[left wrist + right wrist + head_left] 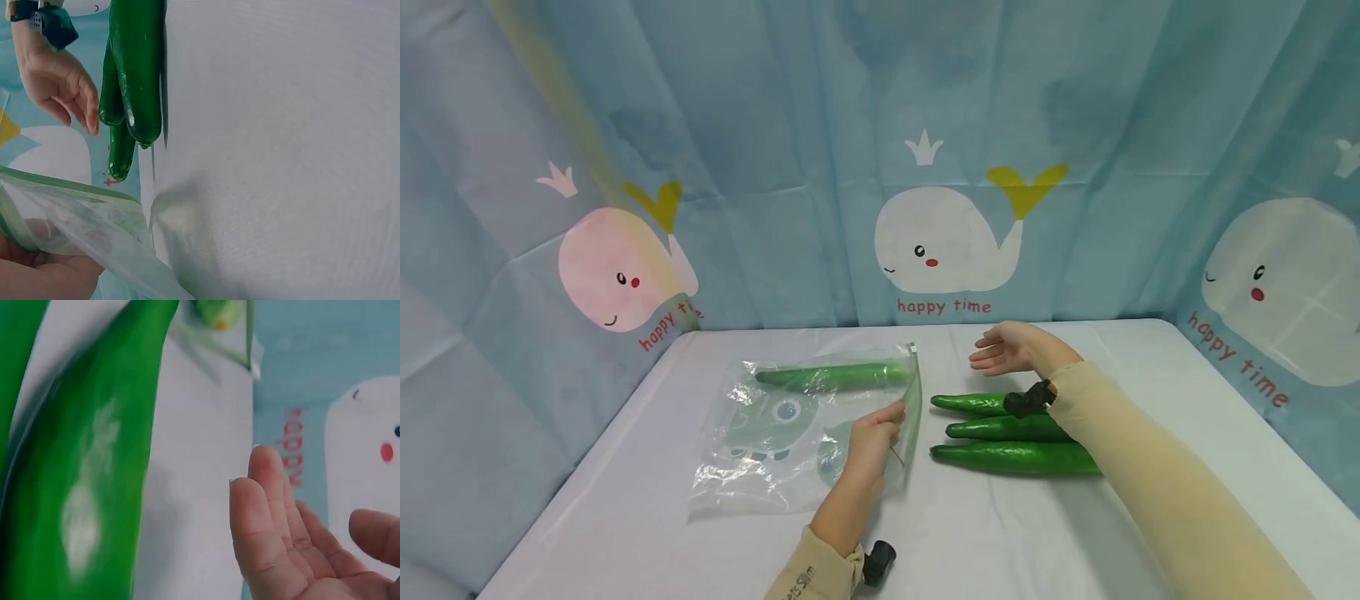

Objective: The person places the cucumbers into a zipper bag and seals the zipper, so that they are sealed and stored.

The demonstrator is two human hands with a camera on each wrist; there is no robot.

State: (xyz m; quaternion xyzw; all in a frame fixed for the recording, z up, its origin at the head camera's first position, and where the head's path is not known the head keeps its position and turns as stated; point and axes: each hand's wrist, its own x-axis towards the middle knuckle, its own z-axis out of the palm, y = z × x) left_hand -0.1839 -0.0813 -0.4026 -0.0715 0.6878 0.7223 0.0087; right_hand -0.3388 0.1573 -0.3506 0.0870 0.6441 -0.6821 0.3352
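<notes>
A clear zip bag (752, 492) with a green cartoon print lies on the left half of the table, one cucumber (831, 377) inside near its far edge. My left hand (872, 442) pinches the bag's green-edged mouth, which gapes in the left wrist view. Three more cucumbers (1015, 457) lie side by side to the right of the bag, partly covered by my right forearm. Beyond them my right hand (1011, 348) hovers with fingers loosely extended, nothing in it. In the right wrist view its fingers (253, 512) are apart from the nearest cucumber (94, 487).
A white-covered table (1000, 542) holds everything. Behind and on both sides hangs a blue curtain (790, 250) with printed whales, close to the table's far edge. Each wrist carries a small black camera (878, 562).
</notes>
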